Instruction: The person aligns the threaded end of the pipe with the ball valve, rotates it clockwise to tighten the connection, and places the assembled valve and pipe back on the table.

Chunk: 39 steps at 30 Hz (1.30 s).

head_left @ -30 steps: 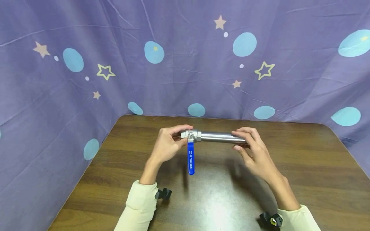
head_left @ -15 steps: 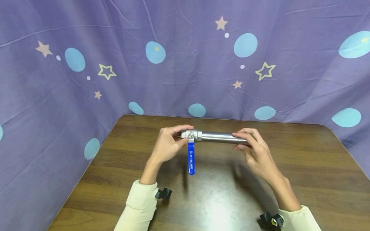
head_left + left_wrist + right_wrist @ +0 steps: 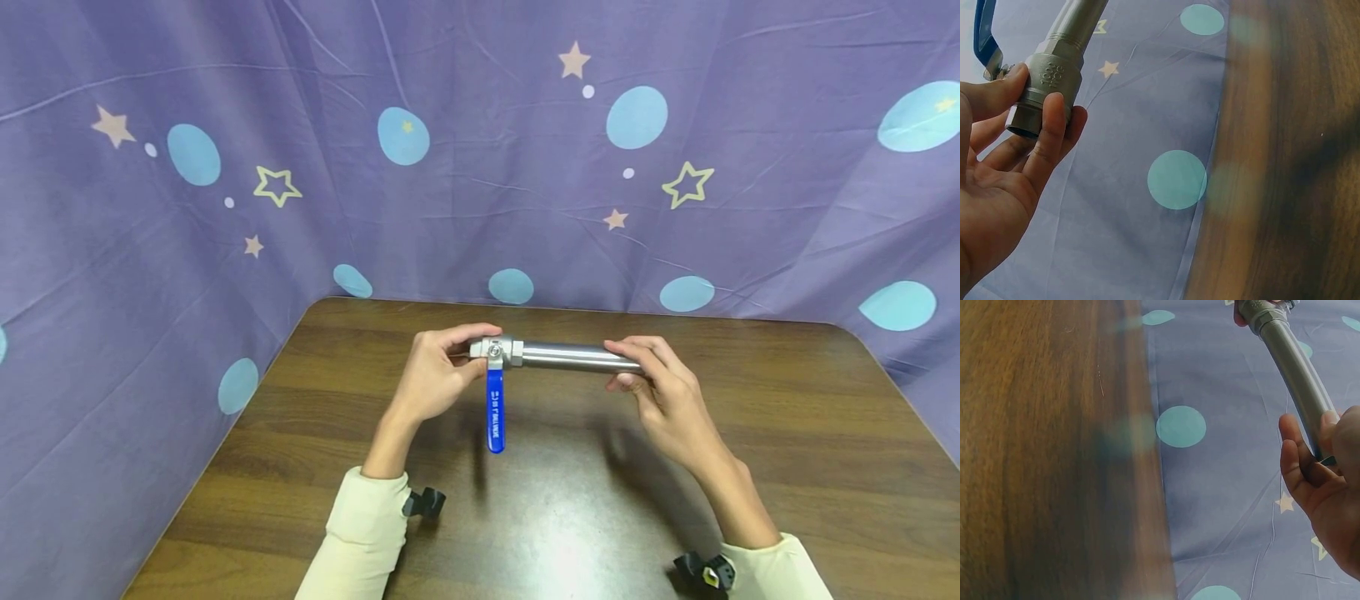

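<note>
A steel ball valve (image 3: 507,351) with a blue lever handle (image 3: 496,412) is joined to a straight steel pipe (image 3: 570,357), held level above the table. My left hand (image 3: 438,375) grips the valve body at its left end, thumb in front and fingers behind. In the left wrist view the open end of the ball valve (image 3: 1054,78) shows between thumb and fingers. My right hand (image 3: 667,396) holds the far right end of the pipe; in the right wrist view thumb and fingers close around the pipe (image 3: 1300,381) near its end. The blue lever points toward me.
Below lies a brown wood-grain table (image 3: 337,350) with rounded back corners. A purple curtain (image 3: 465,208) printed with stars and blue ovals hangs behind it and along the left side. Black camera mounts sit at both cuffs.
My right hand's thumb and fingers have closed in slightly and shifted a little on the pipe's right end. The left hand and valve have stayed nearly still.
</note>
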Motion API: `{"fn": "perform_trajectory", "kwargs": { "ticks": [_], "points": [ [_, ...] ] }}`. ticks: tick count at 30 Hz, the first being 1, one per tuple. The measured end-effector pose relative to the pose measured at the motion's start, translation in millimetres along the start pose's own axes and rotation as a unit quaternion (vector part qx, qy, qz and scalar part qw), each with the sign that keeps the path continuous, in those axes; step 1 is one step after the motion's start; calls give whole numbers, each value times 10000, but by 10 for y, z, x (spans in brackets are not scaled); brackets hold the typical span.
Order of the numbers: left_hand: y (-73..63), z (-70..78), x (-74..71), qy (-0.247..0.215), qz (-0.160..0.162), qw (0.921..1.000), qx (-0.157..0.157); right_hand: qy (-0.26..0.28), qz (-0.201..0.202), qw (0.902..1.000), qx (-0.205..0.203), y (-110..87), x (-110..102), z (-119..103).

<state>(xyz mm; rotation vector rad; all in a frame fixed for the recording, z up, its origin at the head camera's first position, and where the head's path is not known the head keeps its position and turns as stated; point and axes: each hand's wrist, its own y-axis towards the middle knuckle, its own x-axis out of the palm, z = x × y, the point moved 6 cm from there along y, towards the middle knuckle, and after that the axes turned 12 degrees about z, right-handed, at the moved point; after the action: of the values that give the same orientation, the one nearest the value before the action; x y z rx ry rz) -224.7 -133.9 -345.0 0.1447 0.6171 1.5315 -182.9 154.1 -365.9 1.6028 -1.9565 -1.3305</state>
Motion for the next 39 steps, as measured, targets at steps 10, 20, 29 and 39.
{"fn": "perform_trajectory", "kwargs": {
  "ticks": [10,20,29,39],
  "points": [
    [-6,-5,12,7,-4,10000,-41,-74,-71,9999,56,5,6,17],
    [-9,-18,18,65,4,10000,-18,-50,-12,9999,-140,0,22,-5],
    [-5,-39,22,14,-35,9999,-108,-147,271,9991,-296,5,18,-34],
    [-6,-44,36,-25,-73,9999,-126,43,525,9980,-354,9,11,-32]
  ]
}}
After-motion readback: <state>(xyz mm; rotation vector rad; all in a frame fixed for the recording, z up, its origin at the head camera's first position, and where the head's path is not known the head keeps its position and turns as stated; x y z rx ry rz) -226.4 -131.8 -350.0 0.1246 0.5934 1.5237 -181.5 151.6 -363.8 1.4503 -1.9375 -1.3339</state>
